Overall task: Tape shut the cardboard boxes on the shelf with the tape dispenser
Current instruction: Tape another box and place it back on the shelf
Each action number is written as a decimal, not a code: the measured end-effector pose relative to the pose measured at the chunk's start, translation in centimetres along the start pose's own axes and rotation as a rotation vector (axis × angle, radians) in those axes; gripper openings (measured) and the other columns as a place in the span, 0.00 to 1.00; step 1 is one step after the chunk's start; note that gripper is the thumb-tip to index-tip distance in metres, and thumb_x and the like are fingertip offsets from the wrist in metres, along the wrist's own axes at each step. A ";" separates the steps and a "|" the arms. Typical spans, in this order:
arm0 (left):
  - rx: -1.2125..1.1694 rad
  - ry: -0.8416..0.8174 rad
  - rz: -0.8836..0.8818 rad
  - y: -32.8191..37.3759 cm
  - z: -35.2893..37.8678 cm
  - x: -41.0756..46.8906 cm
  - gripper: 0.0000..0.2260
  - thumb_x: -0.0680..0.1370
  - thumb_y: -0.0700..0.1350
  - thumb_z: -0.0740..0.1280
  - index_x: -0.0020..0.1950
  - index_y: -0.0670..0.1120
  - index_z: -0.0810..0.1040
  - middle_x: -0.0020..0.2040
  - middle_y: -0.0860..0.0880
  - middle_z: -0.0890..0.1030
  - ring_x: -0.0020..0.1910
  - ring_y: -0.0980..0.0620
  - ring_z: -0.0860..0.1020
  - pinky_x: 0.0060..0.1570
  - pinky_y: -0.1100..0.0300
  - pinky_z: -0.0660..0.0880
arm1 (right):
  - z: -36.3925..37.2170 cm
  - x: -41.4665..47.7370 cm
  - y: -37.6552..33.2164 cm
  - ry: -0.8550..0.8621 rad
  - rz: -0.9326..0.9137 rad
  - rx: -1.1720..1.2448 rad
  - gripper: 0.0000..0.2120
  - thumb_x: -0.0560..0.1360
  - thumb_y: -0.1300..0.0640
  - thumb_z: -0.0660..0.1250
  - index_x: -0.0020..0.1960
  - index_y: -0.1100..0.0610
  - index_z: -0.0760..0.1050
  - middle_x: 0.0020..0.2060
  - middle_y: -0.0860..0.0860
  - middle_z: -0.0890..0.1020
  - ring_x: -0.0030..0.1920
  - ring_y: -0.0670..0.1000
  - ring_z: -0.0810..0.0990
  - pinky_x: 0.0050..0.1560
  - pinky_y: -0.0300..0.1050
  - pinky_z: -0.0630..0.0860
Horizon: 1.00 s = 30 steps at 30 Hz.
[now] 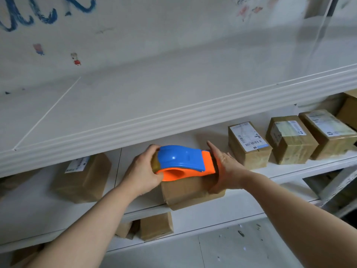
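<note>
Tape dispenser lies left-right; nose right

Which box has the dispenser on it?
The plain box at the edge of the shelf, beside the right hand; the left hand holds the dispenser on it. Others untouched.

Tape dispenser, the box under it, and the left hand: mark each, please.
tape dispenser (181,158): head view, blue top cover.
box (188,189): head view, brown face just below the dispenser.
left hand (142,173): head view, back of the hand.
</note>
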<state>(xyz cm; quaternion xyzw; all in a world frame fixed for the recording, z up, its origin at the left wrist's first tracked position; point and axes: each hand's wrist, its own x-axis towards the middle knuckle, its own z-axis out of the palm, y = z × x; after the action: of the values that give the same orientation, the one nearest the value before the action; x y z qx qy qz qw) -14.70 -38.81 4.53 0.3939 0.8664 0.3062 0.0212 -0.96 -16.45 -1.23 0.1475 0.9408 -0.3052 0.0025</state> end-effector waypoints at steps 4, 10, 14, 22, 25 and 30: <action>-0.016 0.091 -0.131 -3.7 -2.9 -1.2 0.23 0.63 0.29 0.70 0.54 0.48 0.74 0.41 0.52 0.78 0.40 0.50 0.76 0.38 0.66 0.70 | -0.4 0.6 0.3 -0.026 0.011 -0.026 0.68 0.53 0.48 0.81 0.78 0.49 0.38 0.72 0.43 0.63 0.73 0.48 0.61 0.76 0.49 0.43; -0.059 0.187 -0.340 -9.0 -6.0 -4.2 0.22 0.62 0.31 0.71 0.53 0.45 0.75 0.43 0.49 0.79 0.44 0.43 0.78 0.44 0.52 0.75 | -0.3 1.0 -0.2 -0.046 0.046 -0.074 0.67 0.54 0.47 0.80 0.78 0.47 0.38 0.74 0.45 0.60 0.75 0.48 0.56 0.77 0.51 0.42; -0.058 0.206 -0.343 -10.7 -5.9 -4.1 0.24 0.64 0.26 0.70 0.56 0.44 0.75 0.46 0.45 0.79 0.45 0.42 0.77 0.42 0.56 0.73 | -0.1 1.1 -0.5 -0.061 0.061 -0.109 0.66 0.54 0.47 0.80 0.78 0.47 0.39 0.75 0.44 0.58 0.76 0.47 0.55 0.76 0.53 0.40; -0.074 0.214 -0.315 -12.0 -5.8 -4.5 0.21 0.65 0.25 0.68 0.51 0.45 0.74 0.43 0.46 0.79 0.42 0.44 0.77 0.38 0.60 0.72 | -0.5 1.5 -1.0 -0.074 0.075 -0.136 0.64 0.55 0.48 0.79 0.78 0.48 0.39 0.75 0.45 0.57 0.76 0.48 0.54 0.75 0.55 0.38; -0.091 0.181 -0.318 -12.4 -4.9 -4.8 0.19 0.66 0.25 0.67 0.46 0.48 0.73 0.40 0.48 0.78 0.41 0.48 0.77 0.38 0.64 0.70 | -0.4 1.6 -1.2 -0.082 0.092 -0.150 0.65 0.55 0.48 0.79 0.78 0.48 0.38 0.76 0.46 0.55 0.77 0.47 0.51 0.75 0.55 0.37; -0.097 0.151 -0.300 -12.6 -2.9 -4.2 0.17 0.68 0.26 0.66 0.50 0.44 0.73 0.40 0.48 0.79 0.41 0.47 0.78 0.37 0.62 0.71 | -0.4 1.3 -1.6 -0.144 0.134 -0.188 0.65 0.59 0.50 0.77 0.77 0.50 0.31 0.78 0.50 0.44 0.76 0.45 0.35 0.75 0.54 0.34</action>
<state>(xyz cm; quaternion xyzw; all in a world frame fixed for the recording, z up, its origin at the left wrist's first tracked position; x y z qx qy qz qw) -21.03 -49.56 -0.90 0.2345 0.8988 0.3698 0.0206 -2.59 -17.13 -0.11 0.1869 0.9507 -0.2245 0.1041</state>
